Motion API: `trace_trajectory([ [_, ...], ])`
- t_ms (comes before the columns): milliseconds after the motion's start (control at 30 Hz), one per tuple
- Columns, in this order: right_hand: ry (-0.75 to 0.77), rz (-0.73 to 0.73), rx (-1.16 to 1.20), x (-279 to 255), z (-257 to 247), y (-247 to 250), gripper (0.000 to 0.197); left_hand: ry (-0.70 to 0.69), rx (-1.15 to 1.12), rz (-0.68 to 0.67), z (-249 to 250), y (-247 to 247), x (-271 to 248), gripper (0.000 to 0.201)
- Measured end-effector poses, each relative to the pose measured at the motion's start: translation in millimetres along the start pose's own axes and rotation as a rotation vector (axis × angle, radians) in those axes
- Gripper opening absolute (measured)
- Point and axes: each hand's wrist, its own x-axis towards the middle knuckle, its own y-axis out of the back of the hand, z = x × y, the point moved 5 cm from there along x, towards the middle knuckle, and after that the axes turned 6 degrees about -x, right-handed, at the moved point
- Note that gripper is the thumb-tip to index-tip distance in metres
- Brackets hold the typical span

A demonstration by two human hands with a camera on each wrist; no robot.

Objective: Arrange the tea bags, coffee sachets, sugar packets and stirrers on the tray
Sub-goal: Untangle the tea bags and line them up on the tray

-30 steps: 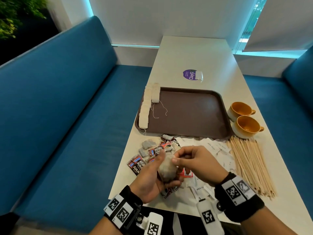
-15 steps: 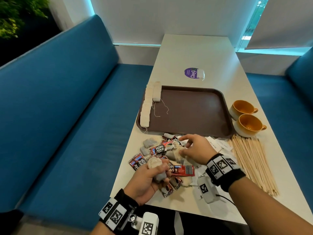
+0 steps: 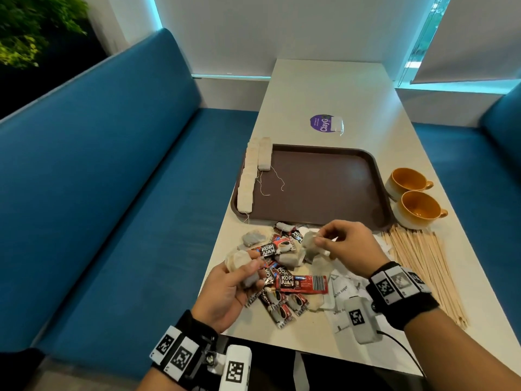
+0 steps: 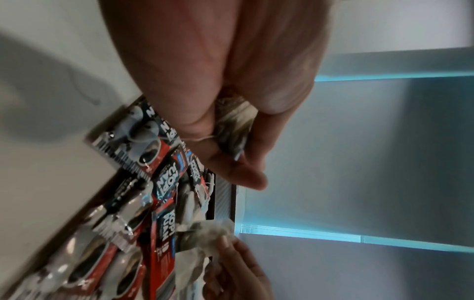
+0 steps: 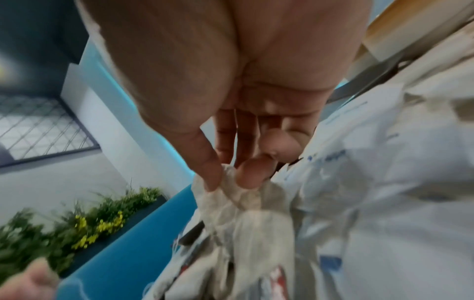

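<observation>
Blurred throughout the right wrist view: sugar packets (image 5: 384,182) (print unreadable). Partly buried under coffee sachets (image 3: 303,283): several tea bags (image 3: 286,259).

Two orange ceramic cups (image 3: 414,194) side by side on pale tabletop (image 3: 324,88); round purple sticker (image 3: 321,123); blue upholstered bench (image 3: 112,176); green foliage (image 3: 31,26).

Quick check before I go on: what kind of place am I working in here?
Probably a café or office pantry booth. Blue upholstered bench seats flank a long pale table, which bears a brown serving tray, two orange cups and a bundle of wooden stirrers.
</observation>
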Motion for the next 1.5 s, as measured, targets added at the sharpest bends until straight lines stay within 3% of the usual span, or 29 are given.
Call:
trace_trajectory([
  [200,0.096,0.050,0.180,-20.4,-27.1,26.4,0.004,0.110,-0.060,-0.039,-18.7,-16.5,-1.1,0.042],
  [333,0.040,-0.152,0.455,-38.9,-43.2,9.3,0.008,0.201,-0.119,-0.091,-28.7,-37.7,-2.8,0.053],
  [433,-0.078,-0.315,0.570,-52.0,-44.7,-19.2,0.011,0.257,-0.042,-0.157,-35.8,-47.1,-3.7,0.068],
  [500,-0.129,-0.344,0.577,-58.5,-43.1,-35.0,0.011,0.297,-0.008,-0.215,-42.2,-48.6,-4.9,0.076],
  [567,-0.143,-0.293,0.531,-61.9,-38.0,-43.4,0.014,0.328,-0.023,-0.254,-47.1,-48.4,-6.9,0.077],
  [667,-0.109,-0.219,0.444,-64.9,-33.1,-48.5,0.010,0.333,0.026,-0.314,-50.9,-47.5,-10.3,0.053],
  [733,-0.088,-0.198,0.403,-66.6,-34.4,-47.8,0.007,0.301,0.058,-0.337,-52.9,-45.9,-10.6,0.048],
  [833,-0.077,-0.125,0.431,-60.5,-32.9,-36.0,0.004,0.301,0.032,-0.265,-54.4,-42.7,-8.3,0.045],
  [967,-0.090,0.087,0.161,-37.0,-5.3,-5.2,0.005,0.268,-0.025,-0.167,-46.7,-30.3,-5.1,0.037],
  [1100,-0.189,0.017,-0.087,-29.9,22.9,-6.0,0.012,0.215,-0.027,-0.133,-35.6,-16.8,-3.2,0.036],
  [1233,-0.132,-0.019,-0.345,-30.8,29.0,-18.0,0.024,0.137,0.069,-0.070,-21.5,-9.5,-3.9,0.031],
  [1367,-0.140,-0.013,-0.426,-29.7,28.9,-23.8,0.017,0.056,0.124,-0.014,-8.7,-3.7,-2.1,0.038],
  [1500,-0.167,-0.002,-0.348,-28.6,28.2,-22.6,0.013,0.079,0.104,0.021,-3.2,-3.4,-2.4,0.031],
])
